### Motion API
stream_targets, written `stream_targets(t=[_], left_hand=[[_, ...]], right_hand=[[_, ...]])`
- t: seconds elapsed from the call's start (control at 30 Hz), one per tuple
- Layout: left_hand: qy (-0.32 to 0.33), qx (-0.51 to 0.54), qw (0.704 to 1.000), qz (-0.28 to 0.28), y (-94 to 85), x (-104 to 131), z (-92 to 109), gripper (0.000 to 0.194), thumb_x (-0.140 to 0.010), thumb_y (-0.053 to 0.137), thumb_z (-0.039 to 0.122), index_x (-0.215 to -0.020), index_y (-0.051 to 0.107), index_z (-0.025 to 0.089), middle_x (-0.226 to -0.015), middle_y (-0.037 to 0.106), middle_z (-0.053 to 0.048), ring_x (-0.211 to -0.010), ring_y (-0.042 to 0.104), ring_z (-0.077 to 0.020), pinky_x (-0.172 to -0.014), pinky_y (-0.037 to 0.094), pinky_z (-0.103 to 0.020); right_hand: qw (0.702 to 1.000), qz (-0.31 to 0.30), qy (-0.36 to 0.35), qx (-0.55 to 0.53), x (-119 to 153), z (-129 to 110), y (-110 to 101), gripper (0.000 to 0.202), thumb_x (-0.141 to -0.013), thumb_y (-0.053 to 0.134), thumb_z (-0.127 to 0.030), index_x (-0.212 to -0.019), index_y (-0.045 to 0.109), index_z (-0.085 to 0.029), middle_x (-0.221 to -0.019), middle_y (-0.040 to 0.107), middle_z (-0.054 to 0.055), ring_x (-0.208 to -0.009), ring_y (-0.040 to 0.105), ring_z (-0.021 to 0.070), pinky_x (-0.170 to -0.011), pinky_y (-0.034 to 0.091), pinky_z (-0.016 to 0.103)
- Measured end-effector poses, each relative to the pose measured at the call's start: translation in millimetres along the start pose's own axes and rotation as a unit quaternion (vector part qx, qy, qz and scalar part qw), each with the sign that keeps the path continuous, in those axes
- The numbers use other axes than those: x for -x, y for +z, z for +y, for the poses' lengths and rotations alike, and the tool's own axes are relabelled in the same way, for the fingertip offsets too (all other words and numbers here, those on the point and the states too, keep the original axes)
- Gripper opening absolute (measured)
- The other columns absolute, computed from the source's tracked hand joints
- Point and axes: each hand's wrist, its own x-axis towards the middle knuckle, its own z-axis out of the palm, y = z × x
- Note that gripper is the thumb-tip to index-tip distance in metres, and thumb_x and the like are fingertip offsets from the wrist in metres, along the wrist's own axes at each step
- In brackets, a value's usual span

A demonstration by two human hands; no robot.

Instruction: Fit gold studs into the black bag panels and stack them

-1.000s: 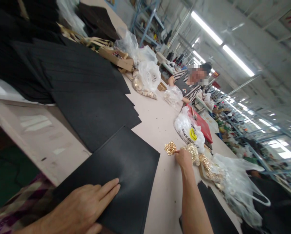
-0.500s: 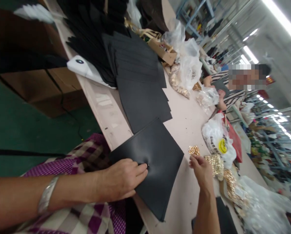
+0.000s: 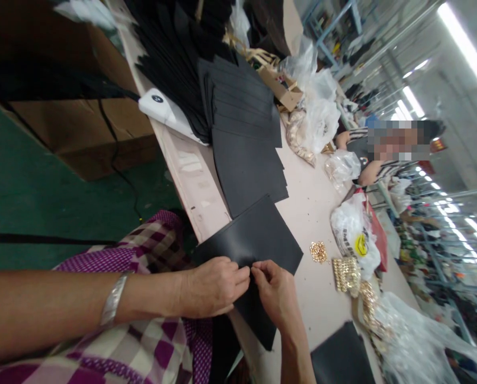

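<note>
A black, smooth leather-like panel [image 3: 242, 234] lies on the table in front of me, its near side reaching over the edge. My left hand [image 3: 218, 285] is closed in a pinch on the middle of this panel. Facing it, my right hand [image 3: 276, 293] has thumb and forefinger pressed together, the tips almost meeting the left fingertips. Whatever sits between the right fingertips is too small to make out. Beyond the panel's right corner is a small pile of gold-coloured metal pieces [image 3: 318, 252].
Stacked black panels [image 3: 246, 165] fan out behind, beside a white power bank-like device [image 3: 170, 114]. Gold strips [image 3: 347, 274], a printed plastic bag [image 3: 352, 229] and another black panel [image 3: 342, 357] lie right. A co-worker [image 3: 382, 154] sits across the table [image 3: 302, 208].
My right hand has come from the gold pile to the panel, beside my left fingertips. My left hand keeps its pinch there. The view has shifted slightly.
</note>
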Motion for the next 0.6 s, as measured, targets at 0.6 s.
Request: stream_targets(t=[0.6], left_hand=[[-0.005,0.027,0.999,-0.02,0.6,-0.1,-0.9,0.031,-0.083,0.068,0.032,-0.109,0.061,0.015,-0.106,0.066,-0.009,-0.079,0.059,-0.0228,-0.066,0.043,-0.038]], right_hand=[[0.965,-0.133,0.203,-0.097,-37.2,5.7,-3.9,0.009,-0.075,0.066,-0.021,-0.07,0.06,-0.018,-0.048,0.056,-0.005,-0.044,0.055,0.0117,-0.043,0.045,0.022]])
